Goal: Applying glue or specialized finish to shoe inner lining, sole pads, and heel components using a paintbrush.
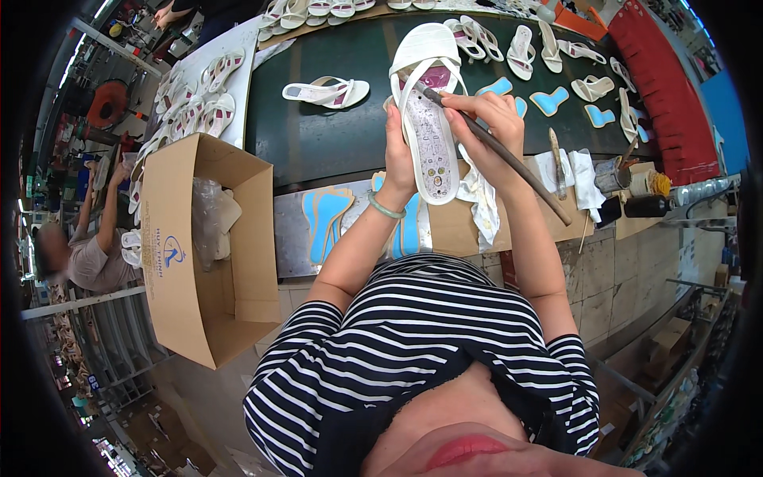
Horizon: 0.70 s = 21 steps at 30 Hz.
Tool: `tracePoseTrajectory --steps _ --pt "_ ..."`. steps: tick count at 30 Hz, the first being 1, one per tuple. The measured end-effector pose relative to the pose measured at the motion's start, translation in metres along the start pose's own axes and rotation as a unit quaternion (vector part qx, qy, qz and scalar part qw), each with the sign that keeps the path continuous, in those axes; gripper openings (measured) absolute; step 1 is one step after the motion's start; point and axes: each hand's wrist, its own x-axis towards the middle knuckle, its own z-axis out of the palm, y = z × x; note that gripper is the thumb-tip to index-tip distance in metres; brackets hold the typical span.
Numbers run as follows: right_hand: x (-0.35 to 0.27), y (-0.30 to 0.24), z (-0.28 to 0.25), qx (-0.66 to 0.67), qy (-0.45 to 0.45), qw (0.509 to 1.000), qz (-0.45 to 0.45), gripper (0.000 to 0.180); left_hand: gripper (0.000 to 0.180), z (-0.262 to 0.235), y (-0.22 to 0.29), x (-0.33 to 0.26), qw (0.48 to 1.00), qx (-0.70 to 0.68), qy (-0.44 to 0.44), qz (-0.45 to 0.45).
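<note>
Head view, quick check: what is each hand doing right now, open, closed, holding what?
Left hand: closed on the white sandal, holding it up.
Right hand: closed on a long dark brush, tip at the sandal's footbed.

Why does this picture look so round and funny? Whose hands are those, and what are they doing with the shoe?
The camera sits on a person's head and looks down, so everything bends at the edges. You see their striped shirt and both arms. The left hand holds up a white sandal. The right hand holds a long brush, its tip inside the sandal. Beyond them lies a dark belt with more sandals and blue insoles. An open cardboard box stands to the left.
</note>
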Motion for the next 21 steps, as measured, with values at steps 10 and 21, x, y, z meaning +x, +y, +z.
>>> tracePoseTrajectory --steps 10,21 --pt "0.007 -0.004 -0.018 -0.005 -0.048 0.999 -0.01 0.011 0.064 -0.006 -0.002 0.0 1.0 0.017 -0.006 0.023" --pt "0.015 -0.024 -0.036 0.0 -0.069 0.998 -0.01 0.005 0.068 -0.008 -0.004 -0.001 0.996 0.061 -0.025 0.063"
